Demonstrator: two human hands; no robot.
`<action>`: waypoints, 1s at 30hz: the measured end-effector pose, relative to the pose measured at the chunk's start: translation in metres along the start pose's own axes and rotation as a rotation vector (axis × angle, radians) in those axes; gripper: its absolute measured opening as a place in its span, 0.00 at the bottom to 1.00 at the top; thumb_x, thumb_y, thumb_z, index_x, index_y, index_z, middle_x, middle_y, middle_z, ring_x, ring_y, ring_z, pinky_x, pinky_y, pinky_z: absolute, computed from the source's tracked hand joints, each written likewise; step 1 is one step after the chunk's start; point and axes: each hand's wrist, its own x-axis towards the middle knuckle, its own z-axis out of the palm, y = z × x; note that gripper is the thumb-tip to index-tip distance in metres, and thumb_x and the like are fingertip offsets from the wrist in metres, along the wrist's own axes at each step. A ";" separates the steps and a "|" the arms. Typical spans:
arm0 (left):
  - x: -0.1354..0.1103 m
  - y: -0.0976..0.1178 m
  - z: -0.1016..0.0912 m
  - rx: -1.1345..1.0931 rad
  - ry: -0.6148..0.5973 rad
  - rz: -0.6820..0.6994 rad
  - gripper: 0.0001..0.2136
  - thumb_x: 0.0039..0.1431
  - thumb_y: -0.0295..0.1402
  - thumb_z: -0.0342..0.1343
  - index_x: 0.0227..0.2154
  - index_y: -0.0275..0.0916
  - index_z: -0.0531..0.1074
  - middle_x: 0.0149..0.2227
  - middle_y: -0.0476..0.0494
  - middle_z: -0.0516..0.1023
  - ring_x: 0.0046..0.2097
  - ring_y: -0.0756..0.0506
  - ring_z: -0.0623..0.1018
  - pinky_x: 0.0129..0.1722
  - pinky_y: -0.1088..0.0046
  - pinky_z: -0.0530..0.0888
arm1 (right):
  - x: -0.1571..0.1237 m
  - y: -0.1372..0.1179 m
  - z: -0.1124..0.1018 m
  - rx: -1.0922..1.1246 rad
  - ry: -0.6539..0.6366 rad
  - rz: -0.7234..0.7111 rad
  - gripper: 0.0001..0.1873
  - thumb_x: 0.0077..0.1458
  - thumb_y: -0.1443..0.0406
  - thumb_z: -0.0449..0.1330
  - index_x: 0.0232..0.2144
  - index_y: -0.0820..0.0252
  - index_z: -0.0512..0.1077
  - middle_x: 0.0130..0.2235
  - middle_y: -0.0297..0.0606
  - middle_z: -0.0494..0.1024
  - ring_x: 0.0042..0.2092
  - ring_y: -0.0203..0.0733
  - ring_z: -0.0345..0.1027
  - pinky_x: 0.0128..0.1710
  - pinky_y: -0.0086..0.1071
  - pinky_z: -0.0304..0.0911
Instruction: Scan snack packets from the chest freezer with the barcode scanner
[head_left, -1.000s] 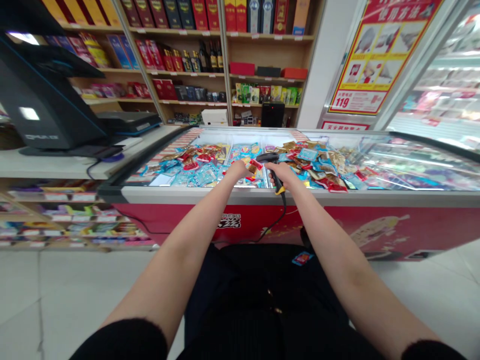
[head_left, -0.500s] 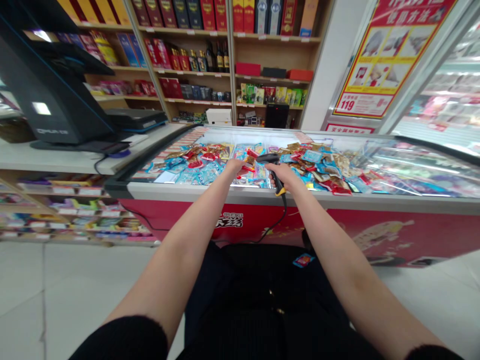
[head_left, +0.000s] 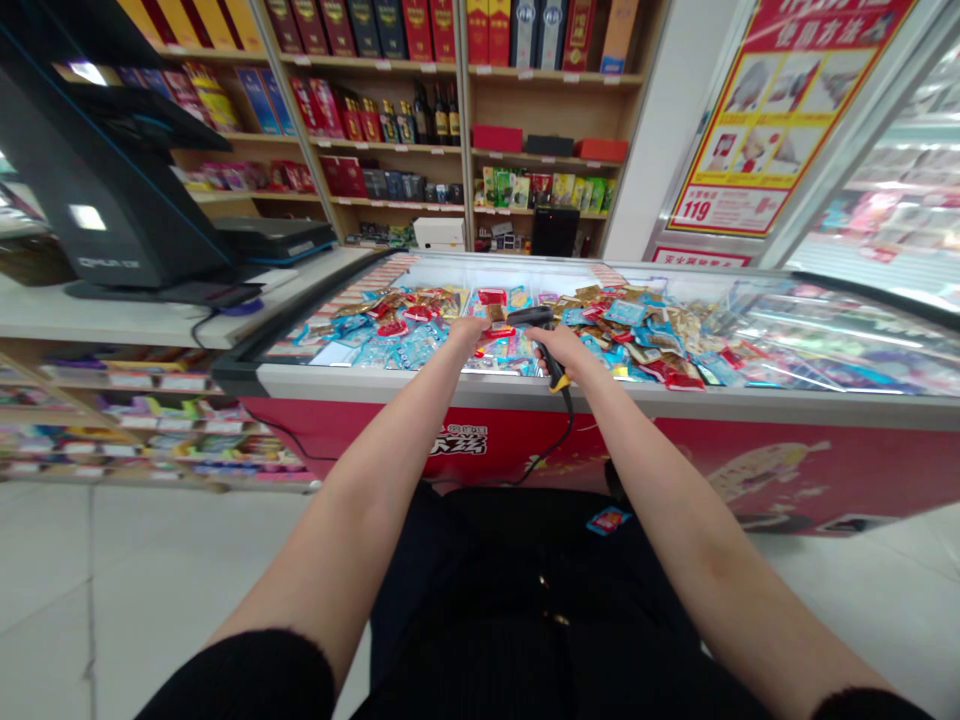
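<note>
**A:** Where are the hands?

**B:** Both reach to the middle of the frame, over the near rim of the chest freezer (head_left: 420,385). The right hand (head_left: 559,345) is closed round the grip of a black barcode scanner (head_left: 534,318), whose head points left. Its cable (head_left: 551,445) hangs down the freezer's red front.

**A:** And the left?

**B:** The left hand (head_left: 469,333) pinches a small red packet (head_left: 496,333) in narrow fingers, just beside the scanner's head. Below lies the heap of snack packets (head_left: 637,330). I cannot tell if they rest on the lid or inside.

**A:** Which step is this?

**B:** I judge it the scanning step, with the packet held up to the reader. Whether its code faces the reader is too small to tell.

**A:** What would a next move call for?

**B:** Holding the packet flat and steady with the printed code turned to the scanner, close but apart. The cable should also stay clear of the rim.

**A:** Anything around?

**B:** A till screen (head_left: 97,200) stands on the white worktop (head_left: 135,325) at the upper left. Shelves (head_left: 540,110) of boxes and bottles stand behind, and a poster (head_left: 757,110) hangs at the upper right.
</note>
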 end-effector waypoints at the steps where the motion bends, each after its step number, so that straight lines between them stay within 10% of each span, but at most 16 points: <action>1: 0.001 0.000 0.001 0.016 0.004 0.005 0.11 0.47 0.17 0.61 0.32 0.35 0.71 0.30 0.46 0.77 0.34 0.49 0.80 0.37 0.73 0.80 | -0.001 -0.001 0.000 0.002 -0.005 0.000 0.14 0.62 0.67 0.58 0.24 0.59 0.63 0.16 0.29 0.66 0.14 0.32 0.57 0.13 0.26 0.55; 10: 0.005 -0.004 0.005 0.343 0.062 0.152 0.07 0.50 0.24 0.59 0.34 0.36 0.75 0.38 0.44 0.80 0.37 0.48 0.81 0.36 0.77 0.77 | -0.006 -0.005 0.001 0.002 -0.021 0.006 0.15 0.61 0.67 0.60 0.23 0.59 0.64 0.16 0.29 0.66 0.14 0.32 0.58 0.14 0.26 0.57; 30: 0.019 -0.015 0.013 0.246 0.059 0.159 0.07 0.54 0.24 0.57 0.34 0.36 0.77 0.41 0.41 0.82 0.40 0.47 0.82 0.35 0.77 0.77 | -0.005 -0.001 -0.003 0.035 -0.050 0.011 0.15 0.61 0.65 0.59 0.23 0.58 0.63 0.15 0.29 0.66 0.14 0.32 0.57 0.13 0.27 0.55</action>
